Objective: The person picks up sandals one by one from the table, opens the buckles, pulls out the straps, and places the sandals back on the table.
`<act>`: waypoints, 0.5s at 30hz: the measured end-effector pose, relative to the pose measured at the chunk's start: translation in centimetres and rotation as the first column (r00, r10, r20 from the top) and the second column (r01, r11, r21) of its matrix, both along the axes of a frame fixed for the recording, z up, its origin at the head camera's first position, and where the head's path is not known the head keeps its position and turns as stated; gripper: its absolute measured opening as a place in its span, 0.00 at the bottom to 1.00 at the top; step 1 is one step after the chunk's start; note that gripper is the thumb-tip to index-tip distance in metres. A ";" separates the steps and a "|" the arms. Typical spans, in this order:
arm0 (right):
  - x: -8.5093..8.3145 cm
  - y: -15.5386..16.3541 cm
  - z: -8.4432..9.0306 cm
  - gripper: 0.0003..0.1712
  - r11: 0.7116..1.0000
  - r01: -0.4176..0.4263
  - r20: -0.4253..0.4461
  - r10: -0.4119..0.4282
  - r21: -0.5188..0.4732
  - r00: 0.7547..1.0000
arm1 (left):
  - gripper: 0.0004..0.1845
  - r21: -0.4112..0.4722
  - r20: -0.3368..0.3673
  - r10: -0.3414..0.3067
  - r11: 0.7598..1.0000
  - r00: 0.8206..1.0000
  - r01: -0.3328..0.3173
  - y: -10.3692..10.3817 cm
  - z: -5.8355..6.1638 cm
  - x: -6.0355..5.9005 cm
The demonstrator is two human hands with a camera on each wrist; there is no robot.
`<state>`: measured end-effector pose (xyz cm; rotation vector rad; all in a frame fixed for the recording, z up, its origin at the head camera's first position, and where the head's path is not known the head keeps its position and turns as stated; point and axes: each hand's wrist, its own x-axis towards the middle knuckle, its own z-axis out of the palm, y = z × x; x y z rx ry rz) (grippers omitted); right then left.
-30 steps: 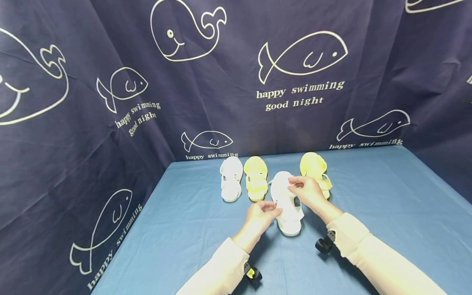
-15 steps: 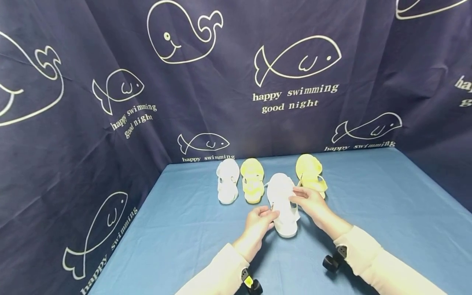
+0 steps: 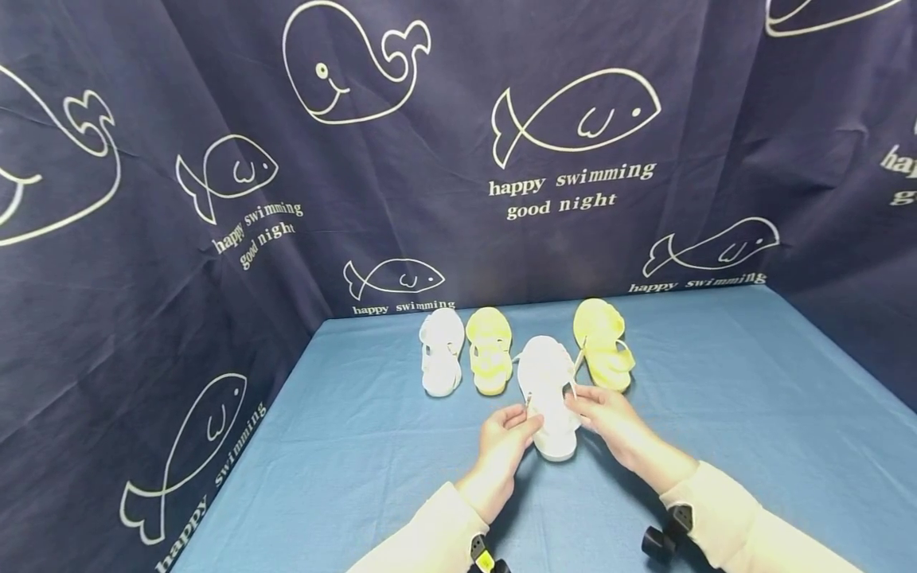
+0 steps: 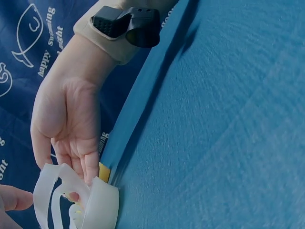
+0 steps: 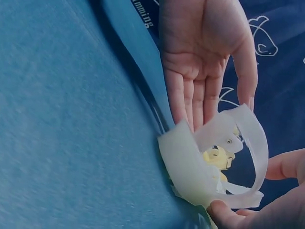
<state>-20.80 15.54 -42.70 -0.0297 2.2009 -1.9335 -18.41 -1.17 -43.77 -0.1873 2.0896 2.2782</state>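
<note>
A white sandal point(image 3: 546, 380) lies on the blue table cloth point(image 3: 716, 382), heel toward me. My left hand point(image 3: 505, 434) pinches its strap on the left side between thumb and fingers; in the right wrist view that left hand point(image 5: 205, 62) shows straight fingers behind the white sandal point(image 5: 190, 171). My right hand point(image 3: 609, 414) pinches the strap on the right side, and the loose strap end point(image 3: 577, 360) sticks up. In the left wrist view the right hand point(image 4: 66, 129) reaches its fingers into the white sandal point(image 4: 97, 207).
Behind the held sandal stand a second white sandal point(image 3: 440, 362), a yellow sandal point(image 3: 489, 360) beside it, and another yellow sandal point(image 3: 603, 354) to the right. A dark blue curtain point(image 3: 573, 143) with fish prints walls in the table on three sides.
My right hand has drawn back from the sandal's front part to its right side, and the strap end now stands up. The left hand has stayed at the left side.
</note>
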 end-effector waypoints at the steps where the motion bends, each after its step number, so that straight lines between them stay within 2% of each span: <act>1: 0.1 0.0 0.0 0.31 1.000 0.005 0.008 -0.005 -0.003 1.000 | 0.28 0.005 0.001 -0.002 1.000 1.000 0.002 0.0 0.0 0.0; 9: 1.0 0.0 -0.3 0.29 0.998 0.022 0.035 -0.020 -0.064 0.999 | 0.29 0.062 -0.014 -0.025 0.998 1.000 0.026 0.2 -0.3 0.3; 15: 1.5 0.1 -0.5 0.31 0.982 0.072 0.123 -0.051 -0.174 0.991 | 0.28 0.073 -0.025 -0.034 0.997 0.999 0.036 0.2 -0.3 0.5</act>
